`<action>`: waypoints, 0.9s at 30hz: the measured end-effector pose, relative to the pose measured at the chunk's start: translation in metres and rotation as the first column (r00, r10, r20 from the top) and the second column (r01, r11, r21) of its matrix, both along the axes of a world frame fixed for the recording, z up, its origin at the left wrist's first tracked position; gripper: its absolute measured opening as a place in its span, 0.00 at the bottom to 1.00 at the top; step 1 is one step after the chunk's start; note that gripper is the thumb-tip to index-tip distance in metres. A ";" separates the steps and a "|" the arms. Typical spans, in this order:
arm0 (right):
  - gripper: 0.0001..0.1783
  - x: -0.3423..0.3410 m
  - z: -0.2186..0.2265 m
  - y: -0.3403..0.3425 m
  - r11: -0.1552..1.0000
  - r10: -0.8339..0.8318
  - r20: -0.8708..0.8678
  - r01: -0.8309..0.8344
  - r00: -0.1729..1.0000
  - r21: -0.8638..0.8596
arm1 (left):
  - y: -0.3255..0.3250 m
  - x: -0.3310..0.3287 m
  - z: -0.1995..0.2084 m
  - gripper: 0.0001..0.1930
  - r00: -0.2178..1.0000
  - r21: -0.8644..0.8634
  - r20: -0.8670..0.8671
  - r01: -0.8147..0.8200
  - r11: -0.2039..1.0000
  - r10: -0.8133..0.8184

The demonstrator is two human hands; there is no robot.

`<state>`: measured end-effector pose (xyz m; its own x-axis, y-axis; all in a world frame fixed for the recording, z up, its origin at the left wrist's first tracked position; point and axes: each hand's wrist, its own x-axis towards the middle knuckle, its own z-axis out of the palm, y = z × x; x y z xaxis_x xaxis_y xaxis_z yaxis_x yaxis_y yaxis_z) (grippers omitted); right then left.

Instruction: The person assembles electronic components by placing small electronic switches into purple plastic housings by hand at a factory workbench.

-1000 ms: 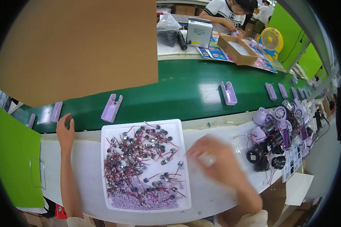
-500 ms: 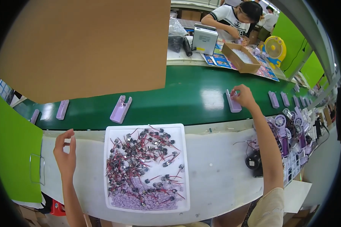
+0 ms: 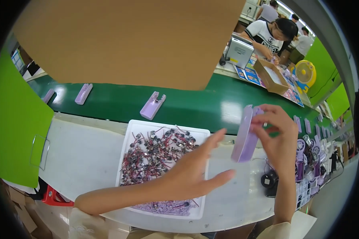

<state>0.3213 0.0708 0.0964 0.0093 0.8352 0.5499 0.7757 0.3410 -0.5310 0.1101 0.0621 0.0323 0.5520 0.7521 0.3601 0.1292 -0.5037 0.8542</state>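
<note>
Raised over the front of the table, a lilac plastic housing [image 3: 243,139] is held near its upper end by the fingers of my right hand [image 3: 278,133]. My left hand [image 3: 195,171] reaches across toward it, thumb and fingers spread, holding nothing and apart from the housing. Under my left arm lies a white tray [image 3: 125,169], partly hidden. It holds many small dark parts with red wires [image 3: 155,147] and, at its near end, a heap of small lilac pieces [image 3: 167,208].
More lilac housings [image 3: 152,105] lie along a green conveyor belt [image 3: 187,101]. Brown cardboard [image 3: 123,44] blocks the upper left. Fan parts [image 3: 307,159] and a black round object [image 3: 269,179] lie at right. Across the belt a person [image 3: 267,38] works beside an open carton [image 3: 270,75].
My right hand has lifted the lilac housing off the belt and brought it nearer. My left hand has swung right, from beside the tray to over it. The view has shifted.
</note>
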 end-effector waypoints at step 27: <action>0.09 -0.045 0.015 -0.034 0.975 0.108 0.068 -0.093 0.992 -0.204 | -0.013 -0.007 0.052 0.25 0.992 -0.570 -0.056 0.059 0.820 -0.110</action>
